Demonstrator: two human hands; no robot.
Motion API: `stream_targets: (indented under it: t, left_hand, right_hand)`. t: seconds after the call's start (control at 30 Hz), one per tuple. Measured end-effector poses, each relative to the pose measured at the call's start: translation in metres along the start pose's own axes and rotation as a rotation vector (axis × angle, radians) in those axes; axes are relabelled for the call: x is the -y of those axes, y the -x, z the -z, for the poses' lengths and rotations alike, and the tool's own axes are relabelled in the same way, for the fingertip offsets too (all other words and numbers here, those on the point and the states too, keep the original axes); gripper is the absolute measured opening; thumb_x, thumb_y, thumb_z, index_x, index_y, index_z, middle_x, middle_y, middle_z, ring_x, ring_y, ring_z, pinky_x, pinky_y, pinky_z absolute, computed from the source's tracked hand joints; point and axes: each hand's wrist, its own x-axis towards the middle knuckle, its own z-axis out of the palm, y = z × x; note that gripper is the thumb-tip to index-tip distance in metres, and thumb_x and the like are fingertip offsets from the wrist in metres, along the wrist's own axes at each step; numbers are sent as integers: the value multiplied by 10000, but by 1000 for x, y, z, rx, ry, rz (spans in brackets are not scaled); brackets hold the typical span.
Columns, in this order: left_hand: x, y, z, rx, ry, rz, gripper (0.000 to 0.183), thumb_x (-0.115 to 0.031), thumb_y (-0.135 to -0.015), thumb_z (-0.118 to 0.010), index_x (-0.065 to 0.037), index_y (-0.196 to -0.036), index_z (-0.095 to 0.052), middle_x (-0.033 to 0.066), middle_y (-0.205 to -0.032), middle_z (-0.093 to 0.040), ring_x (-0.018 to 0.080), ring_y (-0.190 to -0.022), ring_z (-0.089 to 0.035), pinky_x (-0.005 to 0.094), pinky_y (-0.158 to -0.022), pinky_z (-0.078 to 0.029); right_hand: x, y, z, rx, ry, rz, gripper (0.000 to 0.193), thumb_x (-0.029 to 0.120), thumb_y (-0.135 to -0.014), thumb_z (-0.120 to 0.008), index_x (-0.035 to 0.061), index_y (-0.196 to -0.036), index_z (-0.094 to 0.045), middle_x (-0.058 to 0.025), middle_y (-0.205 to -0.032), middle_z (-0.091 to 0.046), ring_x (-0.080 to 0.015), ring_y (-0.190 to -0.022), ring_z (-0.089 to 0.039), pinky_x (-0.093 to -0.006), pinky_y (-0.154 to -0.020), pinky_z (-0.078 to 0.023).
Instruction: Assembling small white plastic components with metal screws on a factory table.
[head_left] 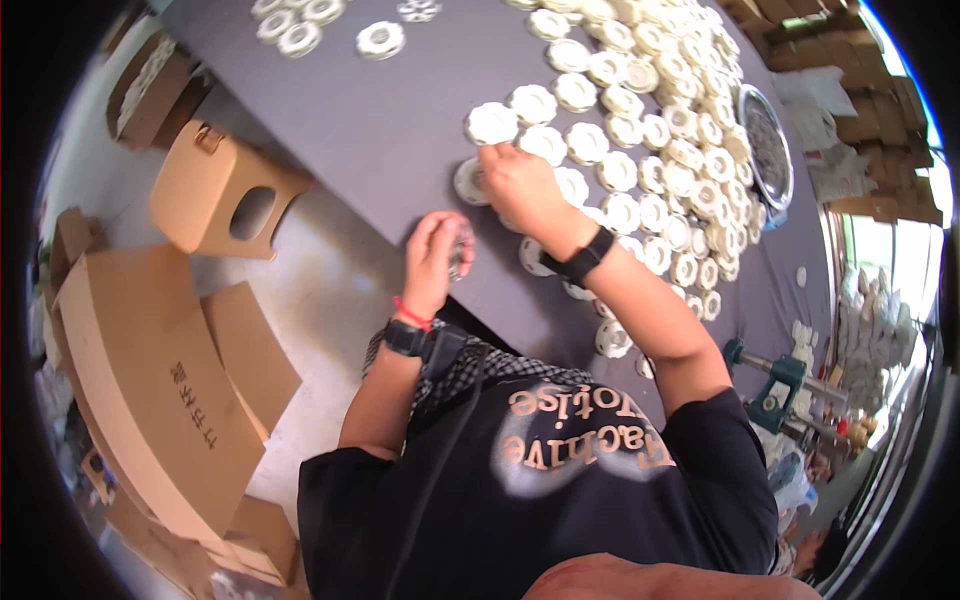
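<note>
Several white, round pieces with scalloped rims, like knobs or caps (533,104), lie spread over the grey tabletop (350,130). My right hand (525,190) reaches in among them. Its fingers are pinched together at the edge of one white round piece (469,184); whatever is between the fingertips is hidden. Close to the table's near edge, my left hand (430,262) is curled around small grey metallic pieces (458,252), too small and blurred to name. A white scalloped piece (491,124) lies just beyond my right fingertips.
At the right a metal basin (768,148) holds a grey mass of small parts. White pieces (690,80) are heaped at the far right. A tan plastic stool (225,190) and an opened cardboard box (160,390) stand on the left. A green clamp-like tool (778,393) is at the right.
</note>
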Motion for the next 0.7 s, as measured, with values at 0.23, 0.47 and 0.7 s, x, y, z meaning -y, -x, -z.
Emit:
stream_targets:
  t: [0.23,0.47,0.7]
  left_hand:
    - [16,10,-20,-37,-546,-334,159,-172,-876,-599,-18,-906,-574,70,-725,-602,126,-596,-574,285,-553,-468]
    - [23,14,-9,-19,-634,-556,197,-194,-852,-627,-40,-955,-560,84,-766,-615,202,-598,-596,312,-571,-481]
    - [26,11,-9,-14,-346,-415,313,-116,-785,-726,-39,-1025,-541,58,-849,-654,95,-677,-605,238,-605,-482]
  right_hand:
    - [7,7,-4,76,134,36,107,42,-757,-512,31,-862,-490,-149,-835,-563,-284,-759,-619,-366,-639,-510]
    - [14,5,9,64,-153,-76,192,132,-777,-611,20,-922,-555,-144,-797,-568,-308,-771,-606,-408,-622,-498]
    - [20,18,27,94,-16,-23,234,192,-785,-653,57,-973,-626,-99,-768,-567,-279,-736,-613,-380,-592,-490]
